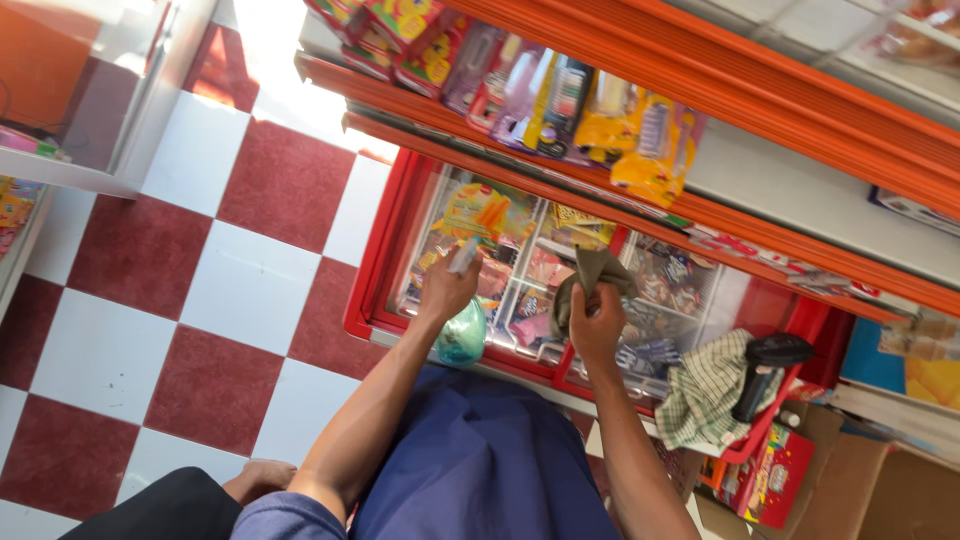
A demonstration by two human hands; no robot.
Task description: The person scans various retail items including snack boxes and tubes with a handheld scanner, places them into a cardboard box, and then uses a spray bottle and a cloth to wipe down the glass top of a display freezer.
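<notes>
View from above, tilted, looking down at a person in a blue garment leaning over a red-framed chest freezer (372,262) with a glass lid. The left hand (446,288) is closed around a small pale spray bottle (462,256), held against the glass; a teal, rounded object (461,335) sits just under the wrist, and what it is cannot be made out. The right hand (596,322) grips a bunched olive-grey cloth (588,278) pressed on the lid. Packaged frozen goods under the glass are blurred by reflections. A checked towel (703,395) and a black handheld scanner (763,372) lie on the freezer's right end. Orange shelves (700,75) of hanging packets cross the top. Another person's hand (262,478) shows at the lower left, mostly cut off, above red and white floor tiles (180,270)
</notes>
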